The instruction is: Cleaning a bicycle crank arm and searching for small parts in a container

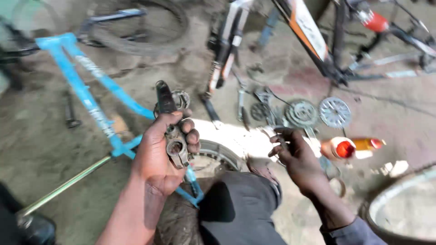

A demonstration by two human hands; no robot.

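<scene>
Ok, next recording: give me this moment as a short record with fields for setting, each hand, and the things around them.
setting: dirt workshop floor, seen from the head camera, person crouched
left hand: gripping a dark greasy crank arm, raised upright
right hand: closed on a small metal part, too blurred to identify
behind left hand: blue bicycle frame lying on the floor
beyond right hand: two sprockets, an orange bottle on its side
lower right: round basin
</scene>
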